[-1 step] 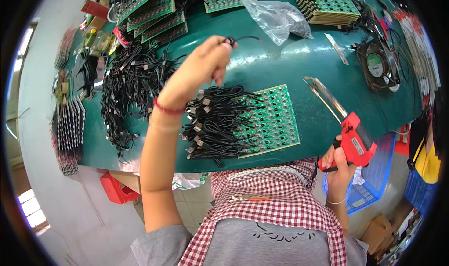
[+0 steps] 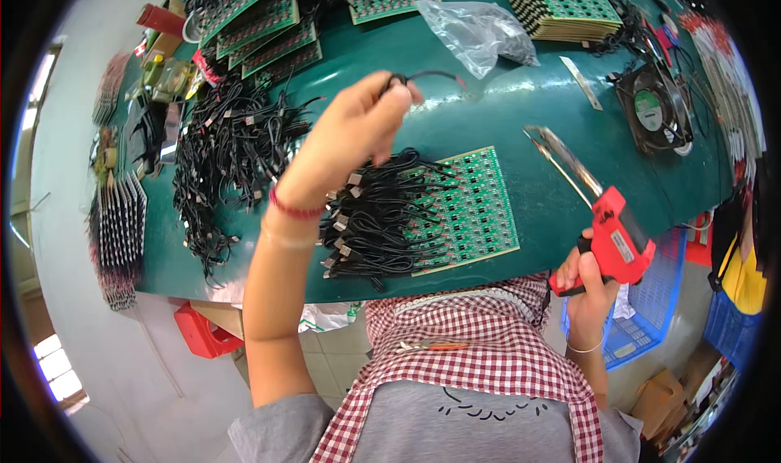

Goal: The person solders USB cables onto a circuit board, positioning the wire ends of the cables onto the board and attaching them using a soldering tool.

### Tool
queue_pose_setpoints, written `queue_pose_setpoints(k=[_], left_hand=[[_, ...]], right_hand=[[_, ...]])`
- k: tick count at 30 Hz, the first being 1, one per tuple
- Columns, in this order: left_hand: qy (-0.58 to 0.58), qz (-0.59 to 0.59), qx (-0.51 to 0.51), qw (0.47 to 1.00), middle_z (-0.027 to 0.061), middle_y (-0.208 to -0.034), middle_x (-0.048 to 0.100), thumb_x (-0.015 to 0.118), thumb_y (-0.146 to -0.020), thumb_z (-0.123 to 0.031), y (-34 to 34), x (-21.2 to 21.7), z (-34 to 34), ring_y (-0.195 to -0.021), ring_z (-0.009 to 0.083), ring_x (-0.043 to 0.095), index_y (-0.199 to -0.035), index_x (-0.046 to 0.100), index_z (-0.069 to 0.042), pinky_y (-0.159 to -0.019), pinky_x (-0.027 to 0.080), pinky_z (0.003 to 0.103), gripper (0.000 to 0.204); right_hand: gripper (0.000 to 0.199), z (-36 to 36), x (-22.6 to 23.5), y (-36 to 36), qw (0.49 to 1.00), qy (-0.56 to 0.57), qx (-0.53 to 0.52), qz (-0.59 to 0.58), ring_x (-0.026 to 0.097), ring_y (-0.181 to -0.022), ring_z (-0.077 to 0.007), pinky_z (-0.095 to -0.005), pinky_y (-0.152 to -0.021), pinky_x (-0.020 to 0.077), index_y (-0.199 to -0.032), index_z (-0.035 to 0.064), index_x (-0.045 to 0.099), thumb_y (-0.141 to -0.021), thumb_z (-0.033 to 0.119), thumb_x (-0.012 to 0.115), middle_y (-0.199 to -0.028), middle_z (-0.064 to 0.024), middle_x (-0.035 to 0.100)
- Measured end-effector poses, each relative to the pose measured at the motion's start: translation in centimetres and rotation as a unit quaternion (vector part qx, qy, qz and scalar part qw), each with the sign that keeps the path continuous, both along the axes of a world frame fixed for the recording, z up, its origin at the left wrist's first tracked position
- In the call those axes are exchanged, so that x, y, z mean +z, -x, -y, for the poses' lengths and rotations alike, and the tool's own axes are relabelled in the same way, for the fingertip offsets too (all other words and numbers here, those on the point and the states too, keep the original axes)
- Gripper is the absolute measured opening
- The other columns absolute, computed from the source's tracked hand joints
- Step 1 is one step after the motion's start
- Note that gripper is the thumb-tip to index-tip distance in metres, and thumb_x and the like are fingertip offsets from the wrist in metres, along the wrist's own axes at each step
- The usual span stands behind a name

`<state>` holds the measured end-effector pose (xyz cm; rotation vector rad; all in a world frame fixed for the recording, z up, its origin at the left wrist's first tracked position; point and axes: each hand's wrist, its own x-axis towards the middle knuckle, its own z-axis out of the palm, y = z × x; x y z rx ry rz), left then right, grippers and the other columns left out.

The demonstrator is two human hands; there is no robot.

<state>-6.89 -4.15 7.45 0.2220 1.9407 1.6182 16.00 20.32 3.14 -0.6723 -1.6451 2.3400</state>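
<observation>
Left hand (image 2: 362, 121): grip closed, thumb and fingers pinching one black cable (image 2: 435, 74), reddish free end pointing right; position, above the desk (image 2: 561, 215), beyond the green circuit board (image 2: 480, 211). Right hand (image 2: 590, 282): grip wrapped round the handle of one red soldering gun (image 2: 634, 265), long axis slanting away and left, tip nearer the board's far right corner than the cable appears. Writing: pale label (image 2: 621, 246) on gun, too small to read; black fan (image 2: 665, 129), green label, likewise.

Hands (image 2: 358, 125) grip black cable (image 2: 399, 79) and soldering gun (image 2: 616, 233).
</observation>
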Motion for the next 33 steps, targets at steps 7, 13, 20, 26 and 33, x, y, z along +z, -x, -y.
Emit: queue_pose_setpoints(k=[7, 13, 20, 26, 33], left_hand=[[-0.103, 0.258, -0.036, 0.96, -0.0058, -0.056, 0.034, 0.04, -0.102, -0.03, -9.1, 0.2, -3.4, -0.042, 0.0042, 0.03, -0.082, 0.044, -0.009, -0.038, 0.03, 0.021, 0.03], [-0.078, 0.231, -0.081, 0.966, -0.0059, -0.058, 0.035, 0.039, -0.103, -0.027, -12.1, -0.8, -3.2, -0.045, 0.0039, 0.028, -0.088, 0.045, -0.006, -0.04, 0.024, 0.021, 0.026], [-0.037, 0.183, -0.221, 0.957, 0.0021, -0.062, 0.052, 0.04, -0.102, -0.019, -11.0, -0.4, -2.3, -0.052, 0.0073, 0.05, -0.126, 0.04, -0.001, -0.047, 0.038, 0.022, 0.03], [-0.011, -0.143, -0.145, 0.979, 0.0119, -0.073, 0.062, 0.055, -0.092, -0.01, -11.6, -1.7, -3.4, -0.062, 0.0214, 0.063, -0.113, 0.048, -0.001, -0.058, 0.049, 0.033, 0.024], [0.004, -0.174, -0.097, 0.98, 0.0132, -0.072, 0.061, 0.061, -0.086, -0.004, -12.1, -1.4, -3.5, -0.058, 0.0237, 0.061, -0.091, 0.049, -0.001, -0.051, 0.047, 0.033, 0.013]], right_hand=[[0.045, 3.9, 2.5, 5.1, 0.997, -0.058, 0.039, -0.029, 0.058, -0.079, -0.0153, -0.0294, -0.066, 0.0496, -0.123, 0.0025, 0.043, -0.083, 0.0, 0.064, -0.095, -0.0085, 0.057], [0.045, 4.2, 2.2, 5.5, 1.0, -0.012, 0.015, 0.006, 0.059, -0.079, -0.0154, -0.0305, -0.071, 0.0508, -0.122, 0.0024, 0.044, -0.082, -0.002, 0.063, -0.092, -0.0077, 0.058], [0.015, 3.9, 1.9, 5.1, 0.998, -0.04, 0.048, 0.012, 0.055, -0.071, -0.0071, -0.0238, -0.06, 0.0446, -0.097, 0.0015, 0.059, -0.083, 0.001, 0.065, -0.08, 0.0, 0.059], [0.014, 4.3, 2.6, 4.9, 0.991, -0.079, 0.107, 0.023, 0.057, -0.075, -0.008, -0.0245, -0.067, 0.046, -0.096, 0.0008, 0.061, -0.082, 0.001, 0.065, -0.083, 0.0, 0.06], [0.028, 4.4, 2.8, 5.1, 0.986, 0.081, 0.14, 0.039, 0.058, -0.082, -0.0105, -0.0259, -0.074, 0.0477, -0.107, 0.0008, 0.056, -0.081, -0.001, 0.064, -0.09, -0.0034, 0.061]])
